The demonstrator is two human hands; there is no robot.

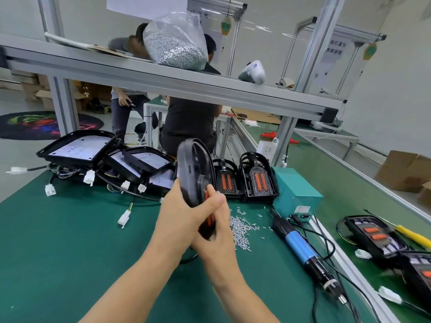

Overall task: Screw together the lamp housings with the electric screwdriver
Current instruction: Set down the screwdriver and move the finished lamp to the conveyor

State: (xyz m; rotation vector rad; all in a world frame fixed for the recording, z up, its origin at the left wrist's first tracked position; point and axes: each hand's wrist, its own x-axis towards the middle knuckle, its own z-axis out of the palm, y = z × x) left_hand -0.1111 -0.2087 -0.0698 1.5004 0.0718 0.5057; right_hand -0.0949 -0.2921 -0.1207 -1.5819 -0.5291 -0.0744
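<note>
Leftmost, black backplates (79, 148) piled on green counter (70, 241). Centre: left hand (184, 206) and right hand (217, 227) both clamped on one lamp housing (193, 173), held upright above counter. Loose screws (240, 227) just right of hands. Electric screwdriver (300, 248) lying flat, untouched, beside teal power box (296, 190).

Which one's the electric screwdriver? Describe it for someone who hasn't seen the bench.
Start at the teal metal power box on the green bench mat. From its front, the electric screwdriver lies diagonally toward the camera, right of the loose pile of silver screws. Its blue barrel with black ends and cable distinguishes it from the yellow-handled manual screwdriver.
</note>
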